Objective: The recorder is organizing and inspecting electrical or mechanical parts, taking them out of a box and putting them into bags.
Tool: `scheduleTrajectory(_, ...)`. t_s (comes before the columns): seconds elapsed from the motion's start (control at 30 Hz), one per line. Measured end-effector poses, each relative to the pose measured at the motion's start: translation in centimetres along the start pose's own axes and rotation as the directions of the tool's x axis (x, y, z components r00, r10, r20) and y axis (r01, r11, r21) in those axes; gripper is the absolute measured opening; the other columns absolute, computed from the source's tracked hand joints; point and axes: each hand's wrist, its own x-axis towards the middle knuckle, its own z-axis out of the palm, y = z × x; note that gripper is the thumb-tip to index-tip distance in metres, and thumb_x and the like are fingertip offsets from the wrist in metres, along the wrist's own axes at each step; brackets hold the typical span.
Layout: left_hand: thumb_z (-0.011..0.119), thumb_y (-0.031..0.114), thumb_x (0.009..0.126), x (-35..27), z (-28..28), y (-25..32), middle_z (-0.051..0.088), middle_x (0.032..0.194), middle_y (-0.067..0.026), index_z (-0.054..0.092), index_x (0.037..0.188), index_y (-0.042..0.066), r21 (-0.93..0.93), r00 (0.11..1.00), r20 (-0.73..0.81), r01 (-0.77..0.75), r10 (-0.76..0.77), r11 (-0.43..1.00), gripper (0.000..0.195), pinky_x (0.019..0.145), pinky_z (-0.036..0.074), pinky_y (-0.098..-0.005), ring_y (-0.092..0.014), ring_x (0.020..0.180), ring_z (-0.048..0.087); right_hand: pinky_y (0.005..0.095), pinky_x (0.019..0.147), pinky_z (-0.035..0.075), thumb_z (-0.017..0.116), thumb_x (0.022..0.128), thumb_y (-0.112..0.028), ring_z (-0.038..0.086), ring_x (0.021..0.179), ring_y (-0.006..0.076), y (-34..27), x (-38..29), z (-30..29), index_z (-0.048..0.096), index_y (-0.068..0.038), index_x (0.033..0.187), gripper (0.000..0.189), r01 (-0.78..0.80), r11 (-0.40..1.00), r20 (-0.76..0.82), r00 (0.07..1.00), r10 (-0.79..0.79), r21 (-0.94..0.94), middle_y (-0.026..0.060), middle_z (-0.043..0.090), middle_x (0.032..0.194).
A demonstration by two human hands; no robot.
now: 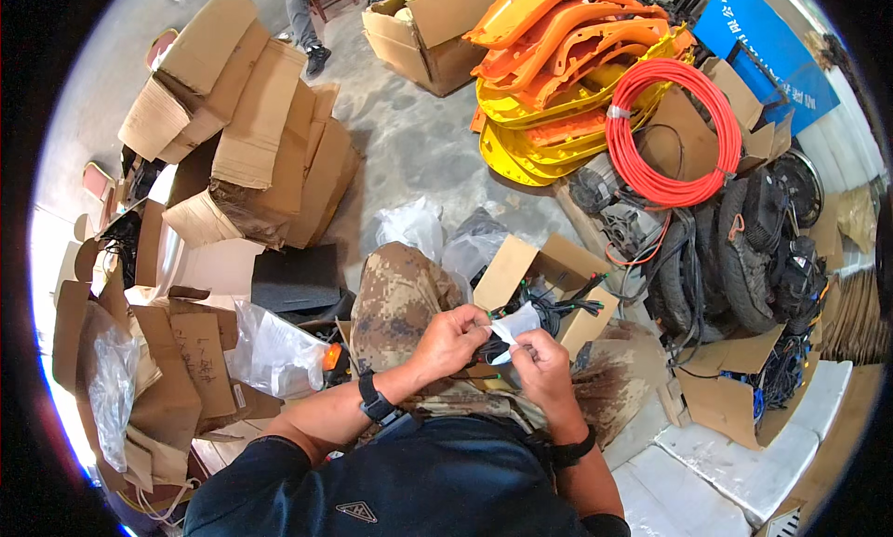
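Between my hands, over my lap, is a small white plastic bag or film. The fingertips of my left hand pinch its left end. My right hand grips its lower right side between thumb and fingers. What the film contains, if anything, I cannot tell. Just beyond it, between my knees, stands an open cardboard box holding black cables with green and red tips. Part of the box is hidden behind my hands. My camouflage trousers frame it on both sides.
Flattened cartons pile up at left. Orange and yellow plastic panels are stacked ahead, beside a red cable coil. Black tyres and a cable-filled carton lie right. A person's leg shows at the top.
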Motion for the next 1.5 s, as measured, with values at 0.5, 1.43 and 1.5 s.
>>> scheduleTrajectory(0.5,0.059,0.008,0.096,0.5,-0.4,-0.2,0.066,0.077,-0.0055,0.058,0.097,0.003,-0.333,0.975,0.189,0.174,-0.115,0.927,0.005,0.055,0.053,-0.0251,-0.011,0.060,0.062,0.0242,0.060,0.045,0.057,0.094,-0.006,0.054,0.068,0.0067,2.7,0.1,-0.1,0.055,-0.001,0.109,0.015,-0.284,0.921,0.131,0.958,0.257,0.266,0.0004,0.057,0.081)
scheduleTrajectory(1.43,0.061,0.006,0.091,10.0,-0.7,5.9,0.058,0.067,0.0028,0.061,0.092,0.004,-0.144,0.951,0.294,-0.059,0.100,0.988,0.003,0.053,0.044,-0.0234,-0.006,0.058,0.053,0.0273,0.081,0.047,0.058,0.092,-0.011,0.055,0.092,0.0103,4.3,3.7,-6.8,0.046,-0.003,0.136,0.047,-0.479,0.866,0.226,0.868,0.443,0.142,0.0037,0.062,0.105)
scheduleTrajectory(1.5,0.061,0.007,0.093,12.9,-2.1,6.6,0.061,0.072,0.0002,0.058,0.103,0.002,-0.053,0.956,0.251,-0.140,0.149,0.989,0.012,0.058,0.048,-0.0240,-0.007,0.063,0.058,0.0338,0.091,0.046,0.057,0.093,-0.015,0.059,0.101,0.0200,5.2,5.6,-8.4,0.047,0.001,0.135,0.047,-0.319,0.930,0.192,0.916,0.352,-0.182,0.0122,0.064,0.111)
